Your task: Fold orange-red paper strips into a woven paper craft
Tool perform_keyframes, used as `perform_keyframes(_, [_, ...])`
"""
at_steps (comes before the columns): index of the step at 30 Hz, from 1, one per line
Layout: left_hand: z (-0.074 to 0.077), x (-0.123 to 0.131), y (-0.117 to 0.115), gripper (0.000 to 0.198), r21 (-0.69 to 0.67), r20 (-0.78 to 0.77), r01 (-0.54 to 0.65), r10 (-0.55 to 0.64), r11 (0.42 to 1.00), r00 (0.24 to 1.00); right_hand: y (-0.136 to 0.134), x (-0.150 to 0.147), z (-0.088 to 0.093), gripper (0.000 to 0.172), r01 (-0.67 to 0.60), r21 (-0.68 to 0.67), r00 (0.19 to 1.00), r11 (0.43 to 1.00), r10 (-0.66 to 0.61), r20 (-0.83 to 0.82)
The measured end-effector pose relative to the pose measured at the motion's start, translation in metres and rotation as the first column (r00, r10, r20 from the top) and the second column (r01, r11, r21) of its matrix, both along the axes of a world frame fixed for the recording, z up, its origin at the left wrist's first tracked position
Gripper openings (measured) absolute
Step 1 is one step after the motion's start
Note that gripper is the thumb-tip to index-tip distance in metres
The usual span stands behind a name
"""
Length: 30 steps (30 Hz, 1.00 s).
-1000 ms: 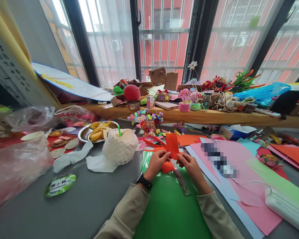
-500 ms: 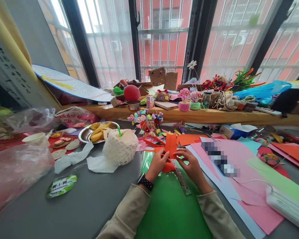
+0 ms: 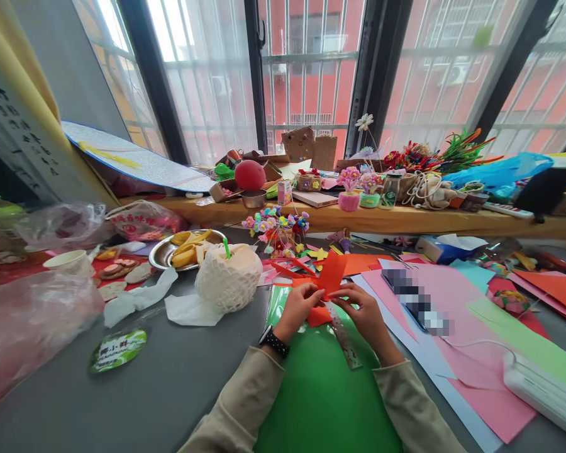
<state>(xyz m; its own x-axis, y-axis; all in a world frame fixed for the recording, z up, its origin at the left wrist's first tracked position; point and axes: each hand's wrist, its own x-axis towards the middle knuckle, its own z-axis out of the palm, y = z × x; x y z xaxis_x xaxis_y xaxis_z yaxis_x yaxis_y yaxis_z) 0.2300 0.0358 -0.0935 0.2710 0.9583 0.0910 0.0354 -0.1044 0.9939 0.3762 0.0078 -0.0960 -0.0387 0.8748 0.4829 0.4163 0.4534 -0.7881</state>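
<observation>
Between both hands, above the far part of a green mat (image 3: 330, 402), is a folded piece of orange paper (image 3: 332, 275). My left hand (image 3: 298, 309), with a dark watch on the wrist, pinches its lower left side. From the right, my right hand (image 3: 358, 309) grips the lower edge with thumb and fingertips. The paper's upper part stands up, tilted to the right. Under the hands lies another orange paper piece (image 3: 318, 316). A clear patterned ruler (image 3: 344, 340) lies on the mat below my right hand, its far end hidden.
Left of the mat stand a coconut in white netting (image 3: 229, 277) with a green straw and a metal bowl of bananas (image 3: 158, 257). On the right lie pink paper sheets (image 3: 481, 314), a phone (image 3: 412, 299) and a white power strip (image 3: 547, 390). Handmade flowers (image 3: 278, 229) stand behind.
The orange paper's upright part has tilted to the right. Both hands have shifted only slightly and keep their hold on it.
</observation>
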Motion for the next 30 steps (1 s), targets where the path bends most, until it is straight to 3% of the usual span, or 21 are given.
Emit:
perform_keyframes(11, [0.0031,0.0012,-0.0031,0.027,-0.020,0.028,0.066,-0.065,0.998,0.997,-0.0004,-0.0051,-0.0008,0.022,-0.021,-0.167,0.975,0.986,-0.016,-0.220])
perform_keyframes(22, [0.0045,0.0019,-0.0041,0.032,-0.063,0.040,0.126,-0.124,0.990,0.992,-0.0013,-0.0078,0.0008,0.022,0.023,-0.148,0.956,0.989,-0.065,-0.285])
perform_keyframes(30, [0.0066,0.0016,-0.0064,0.029,-0.111,0.021,0.183,-0.182,0.977,0.983,-0.0026,-0.0076,0.0010,0.019,-0.014,-0.140,0.956,0.990,-0.028,-0.292])
